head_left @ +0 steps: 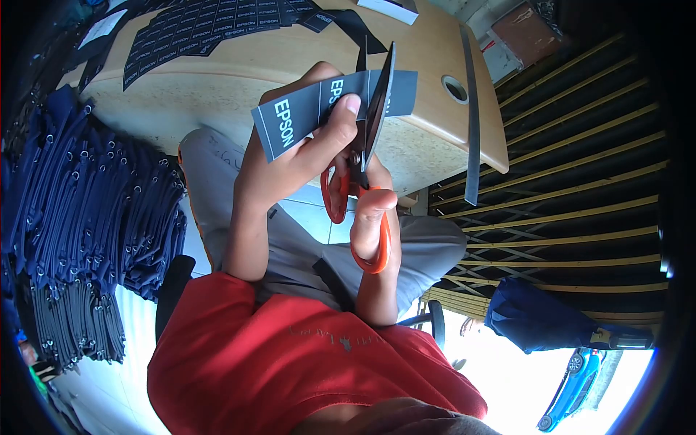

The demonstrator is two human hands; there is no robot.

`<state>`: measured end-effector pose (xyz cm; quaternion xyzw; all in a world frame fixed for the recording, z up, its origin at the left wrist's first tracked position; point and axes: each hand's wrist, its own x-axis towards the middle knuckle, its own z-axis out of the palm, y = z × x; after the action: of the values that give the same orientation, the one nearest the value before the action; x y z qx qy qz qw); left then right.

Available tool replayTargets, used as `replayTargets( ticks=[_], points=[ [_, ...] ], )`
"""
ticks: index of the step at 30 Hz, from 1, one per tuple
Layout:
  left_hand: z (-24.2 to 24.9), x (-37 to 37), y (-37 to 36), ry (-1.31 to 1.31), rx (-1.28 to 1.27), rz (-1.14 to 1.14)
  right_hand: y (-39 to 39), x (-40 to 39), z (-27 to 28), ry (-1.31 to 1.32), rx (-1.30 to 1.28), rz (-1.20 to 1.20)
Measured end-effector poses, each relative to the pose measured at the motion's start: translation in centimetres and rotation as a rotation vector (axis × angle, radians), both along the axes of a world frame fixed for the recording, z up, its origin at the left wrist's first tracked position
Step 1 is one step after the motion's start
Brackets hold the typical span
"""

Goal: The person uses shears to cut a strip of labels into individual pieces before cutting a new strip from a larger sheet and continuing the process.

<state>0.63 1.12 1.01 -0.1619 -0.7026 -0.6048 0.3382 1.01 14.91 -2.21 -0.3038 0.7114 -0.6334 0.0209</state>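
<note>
Two-handed, pinches a dark EPSON-printed strip (281,123) near its middle with the left hand (297,165), by the near edge of the desk (424,58). Leaves one end jutting left of the grip and the other right, between parted blades of orange-handled scissors (373,130) clutched in the right hand (373,217).

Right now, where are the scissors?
Head view, just right of centre, in front of the desk edge: the scissors are in the right hand, blades straddling the EPSON strip held by the left hand.
</note>
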Motion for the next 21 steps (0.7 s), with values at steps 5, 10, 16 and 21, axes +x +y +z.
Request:
replayTargets(
  ticks=[5,10,16,21],
  points=[
    [0.2,0.3,0.0,-0.037,0.03,0.006,0.2,0.1,-0.1,-0.007,-0.004,0.014],
    [0.2,0.3,-0.1,-0.038,0.04,0.004,0.2,0.0,0.0,-0.004,-0.012,0.032],
    [0.6,0.7,-0.4,-0.06,0.045,-0.019,0.3,0.0,0.3,0.02,0.015,0.045],
    [0.7,0.9,-0.7,-0.084,-0.003,-0.012,-0.3,0.6,1.2,-0.051,0.003,0.028]
  ],
)
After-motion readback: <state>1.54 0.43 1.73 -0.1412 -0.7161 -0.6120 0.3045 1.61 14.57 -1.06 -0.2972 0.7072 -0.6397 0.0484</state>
